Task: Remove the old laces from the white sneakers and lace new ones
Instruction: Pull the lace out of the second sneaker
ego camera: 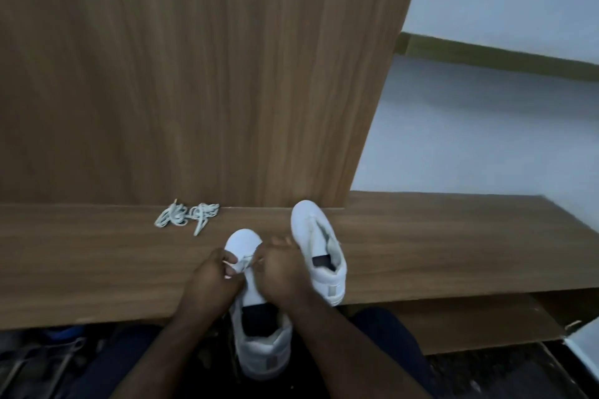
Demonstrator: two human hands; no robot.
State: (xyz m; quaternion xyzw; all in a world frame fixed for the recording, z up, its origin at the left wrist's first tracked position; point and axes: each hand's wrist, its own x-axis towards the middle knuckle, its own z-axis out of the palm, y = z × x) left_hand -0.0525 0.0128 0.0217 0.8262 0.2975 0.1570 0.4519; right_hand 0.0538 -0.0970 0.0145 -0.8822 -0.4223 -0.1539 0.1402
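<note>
On the wooden ledge (pixel 97 269), near sneaker (pixel 256 304) lengthwise, toe pointing away, left hand (pixel 212 278) and right hand (pixel 278 272) fingers pinching lace (pixel 241 264) at the toe end.

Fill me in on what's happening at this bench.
A person is working on the near sneaker, which lies across the front edge of a wooden bench. The left hand and right hand both pinch a thin lace near its toe end. The second sneaker sits on the bench to the right with no lace visible in it. A loose bundle of laces lies further back on the left, untouched.
</note>
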